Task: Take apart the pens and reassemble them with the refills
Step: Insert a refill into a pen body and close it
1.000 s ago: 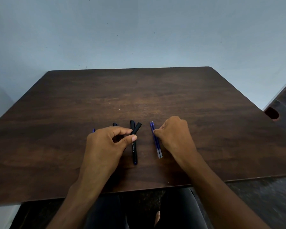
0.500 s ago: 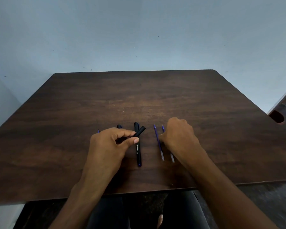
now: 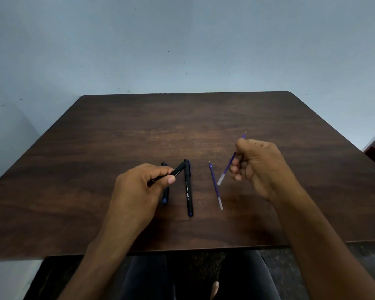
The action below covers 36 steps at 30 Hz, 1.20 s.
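Just left of frame centre, the left hand (image 3: 139, 187) pinches a black barrel (image 3: 175, 171) between thumb and forefinger, its free end slanting up and to the right above the table (image 3: 204, 118). At right of centre the right hand (image 3: 258, 165) has its fingers curled round a blue refill (image 3: 231, 162), lifted clear of the table; its long axis runs from the pale tail at lower left to the tip at upper right. So the tail points toward the barrel's raised end, with a clear gap between. A second refill (image 3: 215, 186) lies between the hands. Two more pens rest flat: one (image 3: 188, 189) beside the barrel, another (image 3: 165, 194) partly under the left hand. Whether the barrel's raised end is the open one I cannot tell.
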Available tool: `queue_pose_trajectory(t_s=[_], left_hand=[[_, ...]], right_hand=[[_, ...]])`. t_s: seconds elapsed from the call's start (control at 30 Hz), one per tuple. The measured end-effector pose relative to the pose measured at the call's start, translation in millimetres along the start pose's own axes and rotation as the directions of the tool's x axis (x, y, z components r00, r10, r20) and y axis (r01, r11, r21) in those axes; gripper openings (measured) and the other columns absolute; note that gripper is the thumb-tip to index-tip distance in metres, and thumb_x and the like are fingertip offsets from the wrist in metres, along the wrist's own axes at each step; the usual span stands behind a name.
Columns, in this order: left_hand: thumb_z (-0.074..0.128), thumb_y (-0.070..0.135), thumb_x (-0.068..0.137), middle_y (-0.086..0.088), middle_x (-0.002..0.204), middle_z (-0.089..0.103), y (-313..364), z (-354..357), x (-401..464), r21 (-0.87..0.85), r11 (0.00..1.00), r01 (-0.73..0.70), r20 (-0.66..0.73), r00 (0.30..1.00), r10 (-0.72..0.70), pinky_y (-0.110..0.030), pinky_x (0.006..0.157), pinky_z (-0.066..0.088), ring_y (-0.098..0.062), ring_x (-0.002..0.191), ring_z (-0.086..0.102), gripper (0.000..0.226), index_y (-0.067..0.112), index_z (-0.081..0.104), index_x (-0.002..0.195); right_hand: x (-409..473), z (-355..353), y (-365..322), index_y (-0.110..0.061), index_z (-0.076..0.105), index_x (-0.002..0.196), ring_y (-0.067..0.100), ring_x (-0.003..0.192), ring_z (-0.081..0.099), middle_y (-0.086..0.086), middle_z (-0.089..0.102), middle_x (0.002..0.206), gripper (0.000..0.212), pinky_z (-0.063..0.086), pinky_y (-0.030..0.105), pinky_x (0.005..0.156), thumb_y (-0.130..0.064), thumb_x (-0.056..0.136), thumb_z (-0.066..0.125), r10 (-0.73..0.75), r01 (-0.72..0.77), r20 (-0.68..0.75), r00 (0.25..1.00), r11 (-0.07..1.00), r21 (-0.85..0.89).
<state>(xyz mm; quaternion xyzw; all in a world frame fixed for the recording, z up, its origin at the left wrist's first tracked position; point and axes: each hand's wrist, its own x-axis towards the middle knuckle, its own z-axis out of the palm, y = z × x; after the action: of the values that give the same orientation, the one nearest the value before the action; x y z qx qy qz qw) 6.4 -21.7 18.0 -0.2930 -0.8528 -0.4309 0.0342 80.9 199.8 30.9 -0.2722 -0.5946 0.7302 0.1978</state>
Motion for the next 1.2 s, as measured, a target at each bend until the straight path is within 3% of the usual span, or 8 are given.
queue_pose_trajectory(t_s=[0.13,0.27,0.87,1.2], left_hand=[[0.073,0.02,0.08,0.022,0.088,0.068,-2.0,4.1,-0.7,-0.014,0.998,-0.066,0.005,0.998,0.066,-0.002,0.075,0.043,0.009,0.088,0.062,0.019,0.028,0.075,0.097],[0.074,0.016,0.079,0.02,0.087,0.07,-2.6,7.9,-2.5,-0.057,0.994,-0.097,-0.008,0.995,0.097,-0.004,0.074,0.044,0.008,0.085,0.064,0.018,0.026,0.077,0.094],[0.072,0.02,0.081,0.019,0.089,0.069,-0.2,12.5,-4.9,-0.064,0.994,-0.088,0.015,0.996,0.089,-0.007,0.078,0.045,0.006,0.09,0.062,0.02,0.029,0.075,0.099],[0.071,0.017,0.082,0.02,0.088,0.067,-2.9,13.4,-5.1,-0.074,0.995,-0.074,0.012,0.997,0.075,-0.006,0.078,0.046,0.006,0.092,0.06,0.021,0.03,0.073,0.099]], right_hand=[[-10.3,8.9,-7.7,-0.006,0.05,0.066,0.022,0.044,0.052,0.008,0.054,0.051,0.025,0.044,0.029,0.041,0.001,0.09,0.049,-0.164,0.163,-0.008,0.986,0.968,0.191],[-19.6,18.5,-8.2,-0.004,0.054,0.069,0.022,0.047,0.056,0.011,0.057,0.056,0.023,0.048,0.031,0.043,0.003,0.091,0.051,-0.256,0.257,-0.029,0.966,0.951,0.171],[-28.7,32.7,17.9,0.0,0.064,0.077,0.024,0.057,0.063,0.011,0.067,0.064,0.015,0.056,0.04,0.055,0.002,0.091,0.059,-0.296,0.298,0.049,0.954,0.954,-0.031],[-33.4,41.0,36.3,0.001,0.067,0.076,0.021,0.054,0.06,0.014,0.065,0.064,0.012,0.054,0.035,0.051,0.002,0.087,0.064,-0.249,0.257,0.108,0.963,0.964,-0.068]])
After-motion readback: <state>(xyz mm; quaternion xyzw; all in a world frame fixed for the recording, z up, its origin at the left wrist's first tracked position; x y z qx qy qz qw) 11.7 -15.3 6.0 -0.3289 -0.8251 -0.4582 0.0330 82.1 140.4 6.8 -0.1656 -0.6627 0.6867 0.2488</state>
